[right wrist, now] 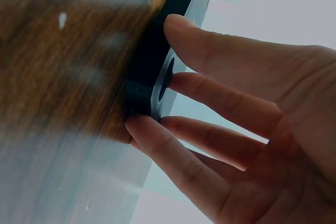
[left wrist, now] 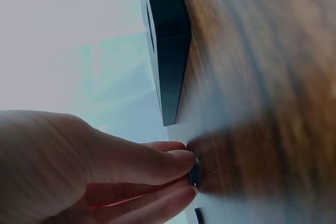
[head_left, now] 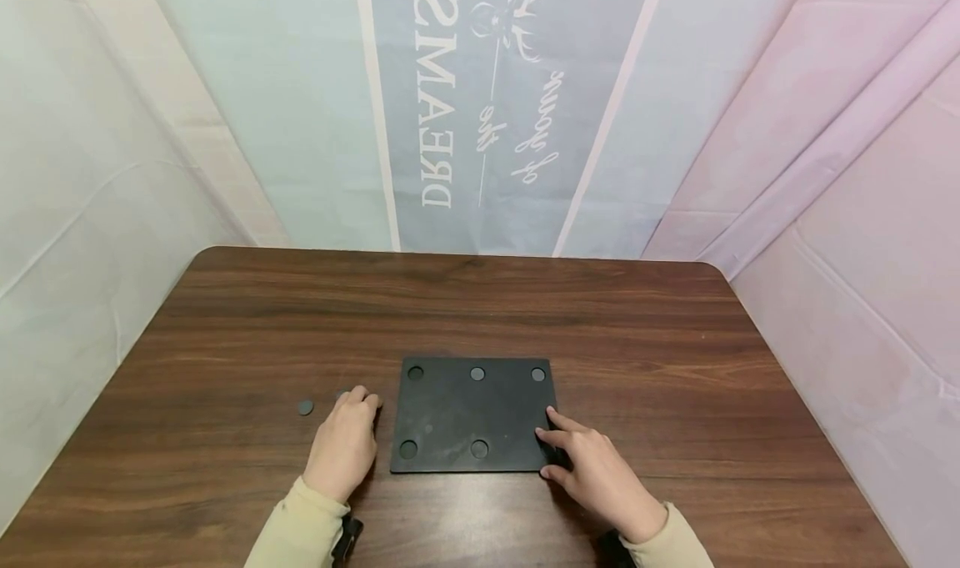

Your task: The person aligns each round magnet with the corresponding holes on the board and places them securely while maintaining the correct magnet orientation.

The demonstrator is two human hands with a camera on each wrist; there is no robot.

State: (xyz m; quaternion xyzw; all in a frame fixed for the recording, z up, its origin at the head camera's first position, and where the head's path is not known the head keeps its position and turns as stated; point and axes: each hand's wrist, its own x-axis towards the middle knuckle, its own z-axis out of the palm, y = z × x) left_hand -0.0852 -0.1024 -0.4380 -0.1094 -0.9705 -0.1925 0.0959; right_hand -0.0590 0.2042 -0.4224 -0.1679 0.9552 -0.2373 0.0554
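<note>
A flat black board (head_left: 450, 409) with round recesses lies on the table. Lighter grey discs fill its far middle recess (head_left: 477, 374) and far right recess (head_left: 538, 374); the far left recess (head_left: 416, 374) and near left recess (head_left: 408, 449) look dark. To the board's left, my left hand (head_left: 343, 447) pinches a small dark disc (left wrist: 194, 174) low at the tabletop. A loose grey disc (head_left: 305, 407) lies left of that hand, and another disc (head_left: 342, 395) is partly hidden behind it. My right hand (head_left: 596, 468) grips the board's near right corner, fingers and thumb on its edges, covering that corner.
The brown wooden table (head_left: 622, 326) has rounded far corners. Behind it hangs a pale printed curtain (head_left: 487, 109), with more light cloth (head_left: 847, 243) at both sides. Dark straps show at the cuffs.
</note>
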